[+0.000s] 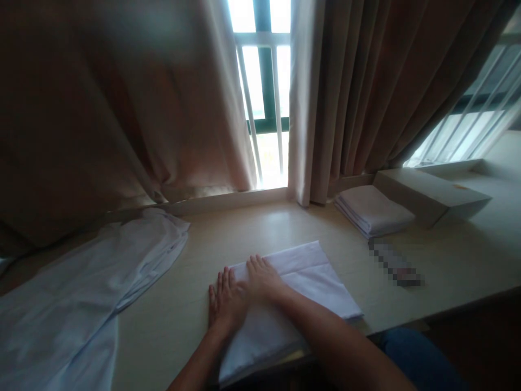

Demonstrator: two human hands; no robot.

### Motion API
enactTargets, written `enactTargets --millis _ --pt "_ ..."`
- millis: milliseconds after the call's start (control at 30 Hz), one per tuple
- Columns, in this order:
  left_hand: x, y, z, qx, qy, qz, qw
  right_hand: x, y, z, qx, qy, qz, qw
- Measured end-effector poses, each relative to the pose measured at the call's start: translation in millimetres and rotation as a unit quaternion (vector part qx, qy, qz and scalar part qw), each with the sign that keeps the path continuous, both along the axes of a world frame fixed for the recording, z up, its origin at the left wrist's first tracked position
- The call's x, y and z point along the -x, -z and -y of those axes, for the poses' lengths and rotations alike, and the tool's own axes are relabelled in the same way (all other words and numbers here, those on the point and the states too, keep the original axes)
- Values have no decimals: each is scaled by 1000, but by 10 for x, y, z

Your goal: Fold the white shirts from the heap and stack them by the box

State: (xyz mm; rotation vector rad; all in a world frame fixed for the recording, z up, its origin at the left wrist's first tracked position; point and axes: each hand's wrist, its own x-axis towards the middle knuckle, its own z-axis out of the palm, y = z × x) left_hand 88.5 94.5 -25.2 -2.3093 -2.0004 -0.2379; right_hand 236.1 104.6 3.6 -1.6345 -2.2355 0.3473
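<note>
A folded white cloth (309, 282) lies on the pale worktop (163, 304), right at its near edge and squarely in front of the person working. Both of the person's hands are flattened on it, palms down, with nothing that I can see gripped in either. The left hand (228, 301) rests along the cloth's left edge, its fingers slightly apart and pointing away from the body. The right hand (264, 278) lies just beside it, near the far left corner, fingers straight and close together, while its forearm slants across the cloth. I can't tell whether the left fingers catch any of the fabric's edge

Over to the left, a larger loose white cloth (81, 282) spreads in creases and spills toward the near side. Towards the right, near the window side, sits a neatly folded white stack (374, 209), just beside a pale box-like block (431, 193). A small blurred-out item (394, 263) lies in front of the stack, too masked to make out. Behind everything hang brown curtains (345, 81), parted around a bright window (264, 81) with white bars
</note>
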Motion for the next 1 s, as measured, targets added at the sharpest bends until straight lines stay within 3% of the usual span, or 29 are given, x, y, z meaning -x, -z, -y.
enactTargets --millis 267,433,600,767,900,1000 --pt "-47 -12 -33 0 -6 8 1000 -1543 -31 344 42 81 56 994" --pt "-47 -17 -41 6 -1 5 1000 -2130 41 471 94 170 89 977" --pt "-73 -60 -21 2 -1 -1 1000 -2218 80 512 91 190 97 973" --pt "-83 -74 -7 -11 1 -5 1000 -2062 -63 608 51 212 86 972" --pt "-87 -63 -17 -14 2 3 1000 -1867 -240 959 -6 157 86 984" --pt "-107 -95 0 -12 -2 5 1000 -1798 -272 1320 -10 102 89 991"
